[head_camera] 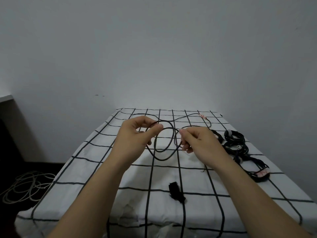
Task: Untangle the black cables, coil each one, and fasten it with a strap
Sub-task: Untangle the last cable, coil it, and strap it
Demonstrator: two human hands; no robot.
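Left hand point(135, 136) and right hand point(200, 143) pinch black cable point(163, 159), contact partly hidden.

Bundled black cables point(237, 146) are crowding the right side, a strap point(176, 194) is lying near, leaving room on the left cloth point(89, 169).

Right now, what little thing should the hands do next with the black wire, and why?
Probably the right hand should bring its strand over to the left hand, adding one more loop. The black cable has only a couple of loops, and a long tail lies across the tablecloth.
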